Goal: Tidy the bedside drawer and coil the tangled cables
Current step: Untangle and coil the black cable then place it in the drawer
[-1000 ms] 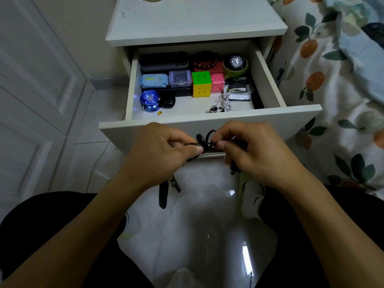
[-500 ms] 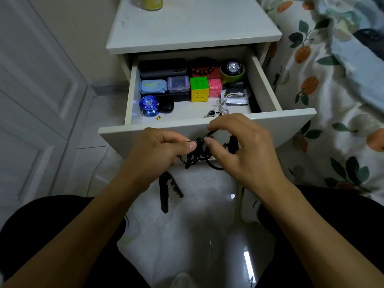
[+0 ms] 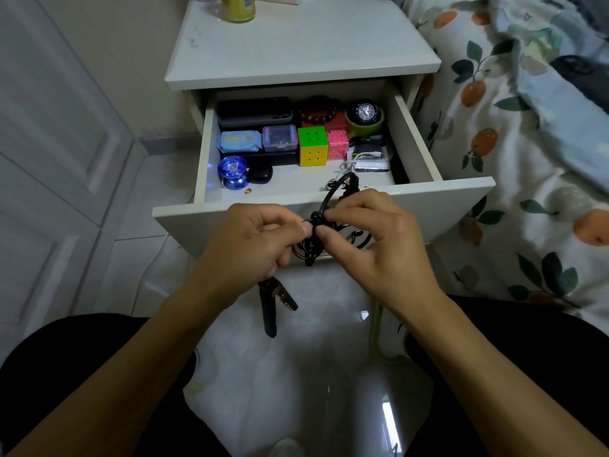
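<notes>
While both hands pinch it, the black cable bunches between them.

Both forearms come in from near edge, converging at centre. L hand knuckles up, fingers curled, thumb + index pinching. R hand just right of it, thumb tip touching L thumb, fingers curled; R lower fingers prob. loosely curled, partly hidden.
</notes>
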### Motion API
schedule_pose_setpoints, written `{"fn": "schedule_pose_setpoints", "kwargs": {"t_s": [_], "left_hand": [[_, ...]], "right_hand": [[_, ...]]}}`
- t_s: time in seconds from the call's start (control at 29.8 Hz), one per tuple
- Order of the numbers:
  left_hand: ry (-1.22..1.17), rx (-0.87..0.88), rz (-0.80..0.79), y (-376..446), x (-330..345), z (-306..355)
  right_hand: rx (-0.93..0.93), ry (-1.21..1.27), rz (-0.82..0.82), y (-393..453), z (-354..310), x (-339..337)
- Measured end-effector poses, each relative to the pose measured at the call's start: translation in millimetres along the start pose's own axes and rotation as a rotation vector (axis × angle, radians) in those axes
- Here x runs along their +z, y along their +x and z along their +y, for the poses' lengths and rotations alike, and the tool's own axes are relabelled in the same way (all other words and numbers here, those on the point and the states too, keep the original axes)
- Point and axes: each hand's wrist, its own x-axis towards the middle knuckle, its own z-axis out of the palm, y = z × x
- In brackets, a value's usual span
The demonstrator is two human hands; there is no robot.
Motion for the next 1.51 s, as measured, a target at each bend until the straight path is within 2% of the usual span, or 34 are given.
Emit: {"fn": "schedule_pose_setpoints", "kwargs": {"t_s": [0.2,0.3,0.4,0.57,0.67,0.77,0.84,0.9,1.11,1.21,1.31,1.51], "left_hand": [[0.252,0.145,-0.045,-5,1,-2],[0.277,0.080,-0.105,-3,2,-3],[0.269,0.036,-0.069,0,5,-4],[0.345,0.261,0.068,-2,10,-3],[0.370,0.330,0.075,-2,10,-1],[0.298,0.325,0.018,-2,6,2],[0.298,0.335,0.027,-4,5,3],[0.314,0.351,0.062,-7,7,3],[0.245,0.378,0.236,-13,17,0],[0.179,0.356,0.306,-14,21,-2],[0.055,0.284,0.322,-13,23,-1],[-0.210,0.041,0.234,-9,24,-4]], "right_hand": [[0.087,-0.028,-0.106,0,-1,-1],[0.087,-0.166,-0.150,-3,-1,8],[0.087,-0.223,-0.202,-4,-3,14],[0.031,-0.255,-0.254,-1,-3,10],[-0.024,-0.278,-0.291,-2,-4,6],[-0.038,-0.215,-0.212,-4,-5,2],[0.049,-0.120,-0.158,-4,-7,2],[0.093,-0.068,-0.127,-4,-9,0],[0.048,-0.038,0.036,-3,-22,-4],[0.023,-0.085,0.055,-4,-26,-3],[-0.052,-0.103,0.098,-4,-23,-1],[-0.241,-0.131,0.197,-6,-16,9]]}}
